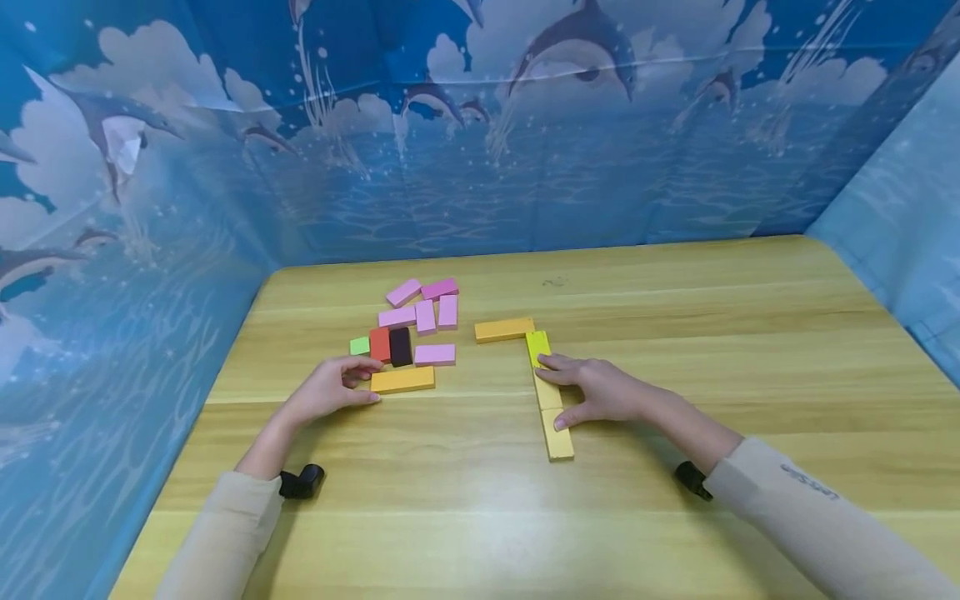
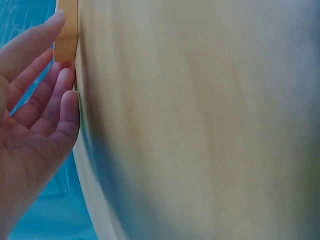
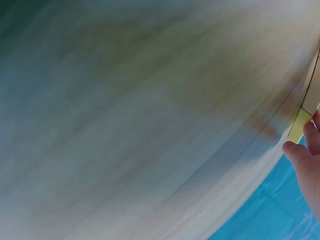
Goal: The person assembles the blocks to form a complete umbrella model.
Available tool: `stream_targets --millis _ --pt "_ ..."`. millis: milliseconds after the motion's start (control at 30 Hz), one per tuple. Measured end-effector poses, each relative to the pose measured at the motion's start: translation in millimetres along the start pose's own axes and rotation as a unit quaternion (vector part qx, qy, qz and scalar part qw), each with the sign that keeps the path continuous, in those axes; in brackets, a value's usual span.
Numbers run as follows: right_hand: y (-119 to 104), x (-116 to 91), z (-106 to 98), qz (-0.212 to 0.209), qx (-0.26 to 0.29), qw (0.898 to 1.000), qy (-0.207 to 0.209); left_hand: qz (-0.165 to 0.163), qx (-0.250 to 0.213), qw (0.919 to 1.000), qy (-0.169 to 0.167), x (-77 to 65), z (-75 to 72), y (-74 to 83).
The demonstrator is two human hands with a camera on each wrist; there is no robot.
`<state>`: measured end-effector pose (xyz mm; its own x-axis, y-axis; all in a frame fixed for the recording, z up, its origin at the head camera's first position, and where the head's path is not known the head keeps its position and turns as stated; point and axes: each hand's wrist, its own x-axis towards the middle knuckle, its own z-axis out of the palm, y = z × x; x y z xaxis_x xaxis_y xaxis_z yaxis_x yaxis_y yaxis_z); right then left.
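Note:
My left hand [image 1: 333, 387] is at the left end of an orange block [image 1: 403, 381], with the thumb at its near side and fingertips at its far side. In the left wrist view the thumb overlaps this orange block [image 2: 66, 47], while the other fingers curl loosely below its end. My right hand [image 1: 600, 389] rests on a row of yellow blocks lying end to end: a bright yellow block [image 1: 536, 340] at the far end and a pale yellow block [image 1: 558, 446] nearest me. Its fingers lie across the row, thumb on the nearest piece.
Another orange block [image 1: 504, 331] lies crosswise by the row's far end. Behind my left hand stand a green block [image 1: 360, 346], a red block [image 1: 380, 343] and a black block [image 1: 401, 346]. Several pink blocks [image 1: 435, 355] lie around them. A blue dolphin-print curtain [image 1: 480, 192] borders the wooden table [image 1: 465, 517].

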<state>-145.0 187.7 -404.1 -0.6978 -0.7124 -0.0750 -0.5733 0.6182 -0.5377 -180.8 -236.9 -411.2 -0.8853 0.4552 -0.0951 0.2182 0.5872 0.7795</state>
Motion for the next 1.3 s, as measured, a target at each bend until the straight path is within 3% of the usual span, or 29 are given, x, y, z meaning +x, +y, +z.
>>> stream_targets --millis 433,700,933,1300 --pt "0 0 0 0.001 0.010 1.000 -0.001 0.006 0.046 0.9988 0.018 5.1 5.9 4.8" --pt "0 -1 0 -0.001 0.012 1.000 0.001 0.080 0.065 0.9941 0.034 3.2 6.5 4.2" --pt "0 0 -2 -0.002 0.007 1.000 0.003 0.025 0.070 0.9969 0.029 3.2 3.2 7.0" --pt "-1 -1 0 0.000 0.010 1.000 0.000 -0.002 0.057 0.9981 0.026 2.4 4.3 14.1"
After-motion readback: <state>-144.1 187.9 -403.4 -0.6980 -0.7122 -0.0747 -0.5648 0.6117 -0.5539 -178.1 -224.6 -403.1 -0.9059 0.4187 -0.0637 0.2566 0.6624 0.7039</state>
